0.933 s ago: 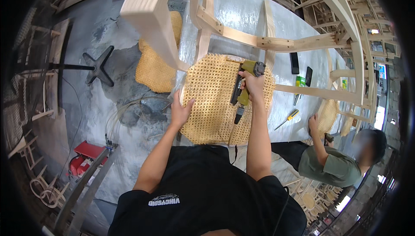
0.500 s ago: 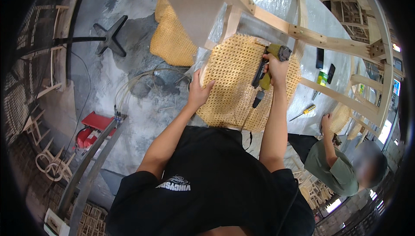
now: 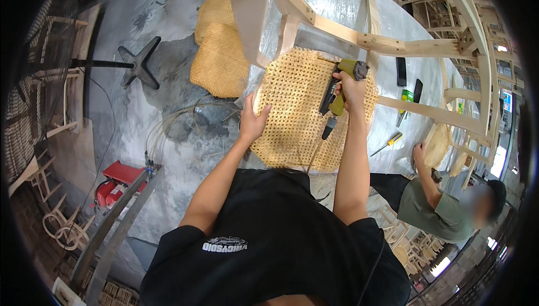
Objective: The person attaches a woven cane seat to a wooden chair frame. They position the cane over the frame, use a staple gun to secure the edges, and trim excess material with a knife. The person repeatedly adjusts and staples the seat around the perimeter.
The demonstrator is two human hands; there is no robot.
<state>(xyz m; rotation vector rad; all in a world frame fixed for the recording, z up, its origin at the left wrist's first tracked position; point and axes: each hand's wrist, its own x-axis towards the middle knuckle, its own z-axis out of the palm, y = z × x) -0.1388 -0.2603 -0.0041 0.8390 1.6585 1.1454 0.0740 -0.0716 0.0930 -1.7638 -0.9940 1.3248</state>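
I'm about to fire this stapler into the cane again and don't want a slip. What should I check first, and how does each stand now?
1. Right hand firmly around the yellow-green stapler: ok.
2. Left hand pressing the woven cane panel at its left edge, away from the tool: ok.
3. Stapler nose seated on the cane: cannot tell, the hand hides it.
4. Hose trailing from the stapler's handle toward the body, free of snags: cannot tell.
5. Other person's hand away from the panel: ok.
6. Panel lying flat under the wooden chair frame: ok.
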